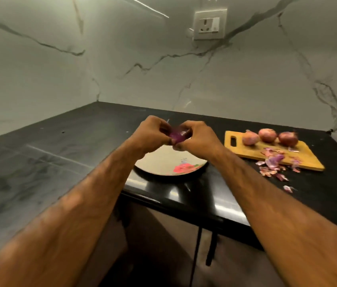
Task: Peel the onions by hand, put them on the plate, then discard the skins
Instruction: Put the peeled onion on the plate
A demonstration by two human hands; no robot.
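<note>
Head view: I'm mid-peel. My left hand (153,132) and right hand (197,137) both grip one purple onion (176,137), fingers (161,126) curled round it, above the plate (163,160) near the front edge of the table (39,158). Next, I judge: finish stripping it, then lower it onto the plate.

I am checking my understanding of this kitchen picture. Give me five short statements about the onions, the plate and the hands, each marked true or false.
1. The left hand and right hand hold one purple onion over the plate. True.
2. Onion skins lie on the cutting board and the counter. True.
3. Four unpeeled onions sit on the board. False: three unpeeled onions.
4. The plate holds two peeled onions. False: none shows on it.
5. The board lies left of the plate. False: right of it.
</note>
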